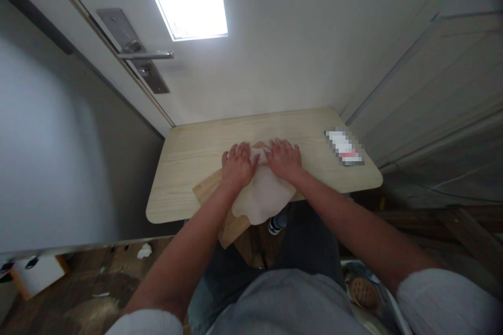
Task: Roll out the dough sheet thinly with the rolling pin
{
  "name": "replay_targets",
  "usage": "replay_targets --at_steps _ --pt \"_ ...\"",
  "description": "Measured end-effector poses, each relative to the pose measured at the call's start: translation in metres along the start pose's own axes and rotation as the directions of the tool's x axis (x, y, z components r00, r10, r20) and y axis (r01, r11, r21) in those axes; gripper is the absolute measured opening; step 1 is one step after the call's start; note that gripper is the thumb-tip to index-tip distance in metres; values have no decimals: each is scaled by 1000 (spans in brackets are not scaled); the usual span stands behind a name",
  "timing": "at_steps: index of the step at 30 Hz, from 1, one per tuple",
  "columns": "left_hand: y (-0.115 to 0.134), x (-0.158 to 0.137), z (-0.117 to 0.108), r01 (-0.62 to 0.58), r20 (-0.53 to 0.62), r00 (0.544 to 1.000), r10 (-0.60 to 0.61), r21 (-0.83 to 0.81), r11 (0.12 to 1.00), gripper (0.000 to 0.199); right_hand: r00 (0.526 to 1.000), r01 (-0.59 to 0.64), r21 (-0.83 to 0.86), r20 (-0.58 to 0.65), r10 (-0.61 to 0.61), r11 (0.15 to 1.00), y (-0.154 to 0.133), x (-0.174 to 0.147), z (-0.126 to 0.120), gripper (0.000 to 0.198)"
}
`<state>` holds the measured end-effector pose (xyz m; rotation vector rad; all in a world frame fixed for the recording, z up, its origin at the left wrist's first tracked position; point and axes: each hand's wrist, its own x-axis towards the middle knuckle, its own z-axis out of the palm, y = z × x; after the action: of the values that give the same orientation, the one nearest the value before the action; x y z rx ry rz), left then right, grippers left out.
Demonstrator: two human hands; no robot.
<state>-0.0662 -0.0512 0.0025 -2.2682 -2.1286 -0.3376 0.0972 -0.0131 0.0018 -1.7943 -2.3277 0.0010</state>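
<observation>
At the bench (188, 167), front edge: left hand (238, 166) and right hand (283, 159) on a pale sheet (263, 193)

Pale sheet: thin, off-white, near edge rounded and wavy. Lies at the middle of the bench; its near part projects past the front edge, toward the person's lap. Material not determinable.

Beneath it, a brown sheet (208, 187) with straight edges and pointed corners. One corner shows left of the left forearm, another extends below the front edge, and a small tip shows beyond the pale sheet, between the hands.

Left hand: palm down on the far left part of the pale sheet, fingers slightly parted and pointing away from the body, thumb toward the middle. Right hand: similar pose on the far right part, thumb turned inward. Thumbs near each other, apart. Cannot tell whether either hand pinches the material or only presses on it.

Surroundings: a flat, dark-edged item (345, 147), pixelated, near the right end of the bench. Behind the bench, a white door (275, 63) with a lever handle (157, 55) and bright window (186, 0). Lower left, a crumpled white scrap (144, 251) on the floor (86, 293).
</observation>
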Motion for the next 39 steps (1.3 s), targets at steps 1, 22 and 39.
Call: replay_targets --at_steps 1,22,39 --pt "0 4 0 5 3 1000 -5 2 1000 64 1000 -5 0 -2 5 1000 0 4 1 52" --pt "-8 53 7 -10 38 999 8 48 999 49 1000 -18 30 -18 18 999 11 53 19 50" --pt "3 -10 -7 -7 15 1000 7 3 1000 56 998 -14 40 -66 17 999 -4 -17 3 51"
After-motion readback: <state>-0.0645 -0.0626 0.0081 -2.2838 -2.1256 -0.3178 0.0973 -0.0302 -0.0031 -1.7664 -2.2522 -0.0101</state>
